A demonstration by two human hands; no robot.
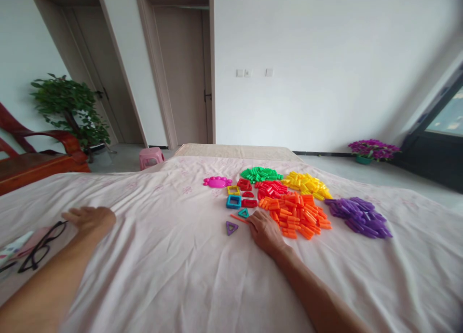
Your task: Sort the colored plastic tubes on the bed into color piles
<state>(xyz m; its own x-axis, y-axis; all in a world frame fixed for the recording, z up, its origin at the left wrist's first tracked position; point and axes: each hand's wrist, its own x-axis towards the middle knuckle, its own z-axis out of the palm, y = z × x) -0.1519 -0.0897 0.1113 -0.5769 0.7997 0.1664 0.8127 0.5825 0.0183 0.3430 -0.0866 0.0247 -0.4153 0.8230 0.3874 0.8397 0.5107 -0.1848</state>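
My right hand (266, 230) rests on the sheet with its fingers closed at one end of a thin orange stick (238, 219). Close to its fingertips lie a teal triangle frame (243, 213) and a purple triangle frame (231, 228). Just beside the hand spreads a heap of orange plastic pieces (298, 212). Off to the left, my left hand (90, 218) lies low over the sheet, fingers stretched out and apart from the toys. Nearest to it are black-framed glasses (40, 252); whether they touch is unclear.
Piles of green (261, 174), red (271, 189), yellow (306, 184) and purple pieces (358, 217) sit on the sheet (173, 275). Left of them are blue (233, 207) and yellow square frames (233, 195), red blocks (245, 184) and a pink toy (217, 182). A pink stool (151, 157) stands beyond.
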